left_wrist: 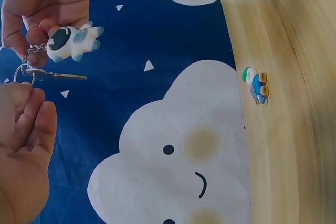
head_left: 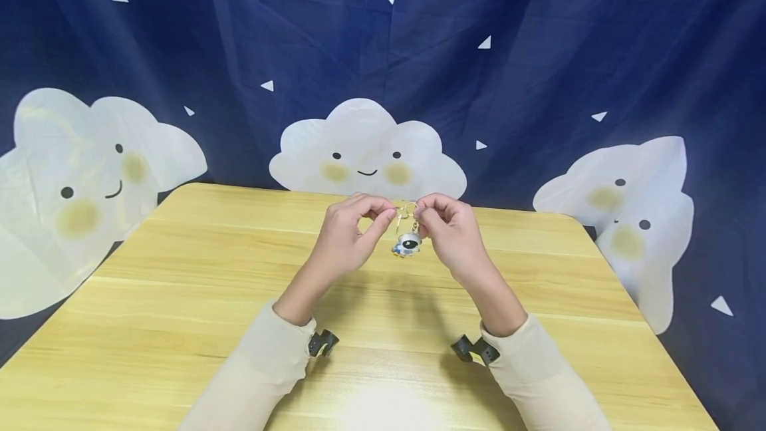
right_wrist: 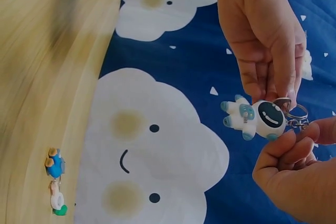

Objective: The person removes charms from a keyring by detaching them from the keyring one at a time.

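An astronaut keychain charm (head_left: pixel 409 243), white with a dark visor and bluish limbs, hangs from a short chain below a metal key ring (head_left: pixel 410 209). My left hand (head_left: pixel 350 231) pinches the ring from the left, close to the head of a key (left_wrist: pixel 63 76) that is on or against the ring. From the other side, my right hand (head_left: pixel 451 231) grips the ring near the chain, its fingertips covering part of it. In the right wrist view the charm (right_wrist: pixel 257 117) dangles between both hands. Exactly how the key sits on the ring is hidden by fingers.
On the wooden table (head_left: pixel 209 285) lies a small blue, white, green and orange figure (left_wrist: pixel 256 85), mostly behind the charm in the head view. Behind the table hangs a dark blue curtain (head_left: pixel 335 38) with smiling clouds. Black wrist cameras (head_left: pixel 475 350) sit at both cuffs.
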`<state>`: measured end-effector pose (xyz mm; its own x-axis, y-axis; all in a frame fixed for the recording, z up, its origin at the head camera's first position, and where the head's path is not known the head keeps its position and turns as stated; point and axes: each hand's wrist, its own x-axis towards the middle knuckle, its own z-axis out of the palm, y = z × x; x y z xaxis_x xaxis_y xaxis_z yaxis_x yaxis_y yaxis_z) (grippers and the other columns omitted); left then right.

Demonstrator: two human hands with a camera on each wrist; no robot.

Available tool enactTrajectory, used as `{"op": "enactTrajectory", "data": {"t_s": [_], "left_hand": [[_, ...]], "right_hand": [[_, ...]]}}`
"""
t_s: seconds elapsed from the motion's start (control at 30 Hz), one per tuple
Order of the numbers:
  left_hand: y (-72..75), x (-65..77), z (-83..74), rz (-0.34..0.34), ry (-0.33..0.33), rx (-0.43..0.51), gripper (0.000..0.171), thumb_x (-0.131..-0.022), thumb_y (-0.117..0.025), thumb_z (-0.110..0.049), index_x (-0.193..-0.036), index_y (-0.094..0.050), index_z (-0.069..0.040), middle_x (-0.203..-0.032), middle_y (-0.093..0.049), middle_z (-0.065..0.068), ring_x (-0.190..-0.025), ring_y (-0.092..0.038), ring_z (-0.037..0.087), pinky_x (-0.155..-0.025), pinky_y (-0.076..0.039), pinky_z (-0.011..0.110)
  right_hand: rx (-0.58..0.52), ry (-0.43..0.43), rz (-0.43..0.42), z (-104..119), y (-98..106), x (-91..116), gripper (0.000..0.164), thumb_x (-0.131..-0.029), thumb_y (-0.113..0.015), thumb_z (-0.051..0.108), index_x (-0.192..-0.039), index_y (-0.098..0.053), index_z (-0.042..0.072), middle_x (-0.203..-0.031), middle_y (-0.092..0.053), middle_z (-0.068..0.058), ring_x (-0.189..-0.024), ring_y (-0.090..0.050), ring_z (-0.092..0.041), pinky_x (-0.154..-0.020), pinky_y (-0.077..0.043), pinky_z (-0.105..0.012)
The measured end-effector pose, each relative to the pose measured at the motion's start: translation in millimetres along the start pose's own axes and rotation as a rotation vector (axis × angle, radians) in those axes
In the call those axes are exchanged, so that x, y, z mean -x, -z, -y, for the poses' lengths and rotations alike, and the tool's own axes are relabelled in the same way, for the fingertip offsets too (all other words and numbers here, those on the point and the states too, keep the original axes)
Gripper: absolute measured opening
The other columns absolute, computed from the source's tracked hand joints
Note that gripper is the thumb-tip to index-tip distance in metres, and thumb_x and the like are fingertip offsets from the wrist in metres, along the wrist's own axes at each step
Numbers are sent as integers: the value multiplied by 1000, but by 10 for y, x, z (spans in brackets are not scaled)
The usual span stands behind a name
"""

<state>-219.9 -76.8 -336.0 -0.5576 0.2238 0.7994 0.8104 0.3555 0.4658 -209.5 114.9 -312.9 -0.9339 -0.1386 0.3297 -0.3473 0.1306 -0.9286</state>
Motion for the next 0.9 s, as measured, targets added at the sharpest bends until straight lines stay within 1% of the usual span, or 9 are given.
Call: {"op": "enactTrajectory", "data": {"t_s": [0.13,0.27,0.37,0.43,0.53,0.7,0.8,0.9], "left_hand": [[6,0,12,6,-58,-66,6,-96,-70,-7,-96,-75,-4,-85,-71,3,-81,-61,16,-71,-53,28],[16,-5,-3,25,-108,-129,6,-97,-69,-5,-96,-74,-3,-89,-72,5,-84,-61,17,-71,-53,27],[24,-9,-22,28,-130,-155,6,-97,-69,-5,-96,-74,-2,-91,-72,5,-85,-61,18,-71,-53,28],[26,-11,-34,29,-133,-157,6,-97,-69,-5,-95,-74,-3,-90,-72,5,-85,-61,19,-72,-54,28],[16,-10,-40,40,-105,-130,6,-97,-68,-7,-95,-73,-3,-88,-71,4,-84,-62,18,-74,-54,29],[1,1,-44,47,12,-29,6,-98,-68,-9,-98,-71,-3,-84,-69,1,-79,-63,13,-75,-55,28],[-4,-4,-49,30,61,33,6,-99,-67,-8,-101,-70,-2,-87,-70,3,-77,-64,12,-78,-57,28],[-10,-14,-57,18,85,72,7,-99,-67,-8,-102,-69,-1,-90,-71,4,-78,-64,13,-82,-58,27]], "right_hand": [[8,-7,3,-8,-2,-1,14,-95,-51,1,-89,-64,-1,-67,-53,-10,-45,-29,-11,-45,-26,-23],[14,-10,7,-13,3,-2,14,-95,-52,2,-89,-64,0,-66,-53,-9,-45,-29,-11,-44,-26,-23],[15,-17,9,-6,3,1,14,-95,-52,2,-89,-64,0,-66,-53,-7,-45,-29,-11,-44,-25,-23],[15,-21,10,-2,3,2,14,-95,-52,2,-89,-64,-1,-66,-53,-7,-45,-29,-11,-43,-24,-23],[14,-23,9,1,5,2,13,-95,-52,3,-90,-64,-2,-66,-53,-9,-45,-28,-11,-43,-22,-23],[15,-12,3,3,2,1,13,-94,-53,2,-90,-64,-4,-68,-53,-15,-46,-30,-11,-44,-24,-23],[20,-7,6,4,-2,2,13,-94,-53,1,-90,-65,-3,-67,-54,-11,-50,-34,-12,-44,-25,-23],[20,-7,13,0,-4,4,13,-94,-53,1,-90,-65,-1,-65,-55,-6,-53,-37,-13,-44,-25,-23]]}}
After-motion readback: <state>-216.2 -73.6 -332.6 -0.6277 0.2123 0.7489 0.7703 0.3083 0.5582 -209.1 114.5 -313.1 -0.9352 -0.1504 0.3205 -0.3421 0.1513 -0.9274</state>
